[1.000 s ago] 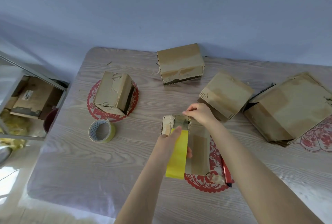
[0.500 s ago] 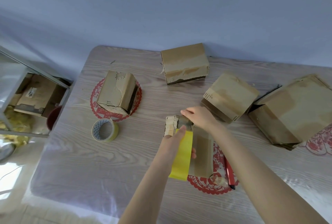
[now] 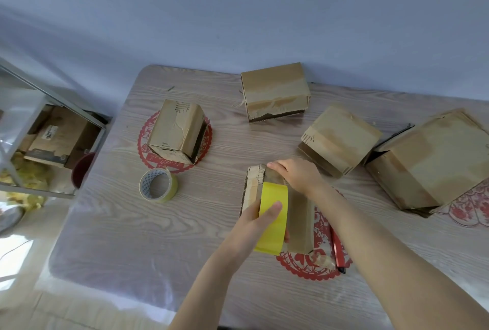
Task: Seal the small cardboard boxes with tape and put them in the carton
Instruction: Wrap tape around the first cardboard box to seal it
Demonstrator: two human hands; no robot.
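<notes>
A person's left hand (image 3: 260, 226) grips a yellow tape roll (image 3: 274, 205), thumb laid across its outer face and the other fingers wrapped behind it, above the near half of a small cardboard box (image 3: 300, 213) lying on a wood-grain table (image 3: 127, 224). The right hand (image 3: 297, 175) rests on the box's far end just beyond the roll, its lightly bent fingers (image 3: 275, 165) spread over the top and pressing down, grasping nothing. The box sits directly beneath both sets of fingers, on a red paper-cut mat (image 3: 299, 267). Near the right forearm lies a red pen (image 3: 337, 251), beside the box. Well to the left of the left fingers stands a second tape roll (image 3: 158, 184), and beyond it a box (image 3: 176, 131) on another red mat. Past the right fingertips sits a third box (image 3: 275, 91); just right of the knuckles is a fourth (image 3: 340, 139), and further right the larger carton (image 3: 434, 160).
</notes>
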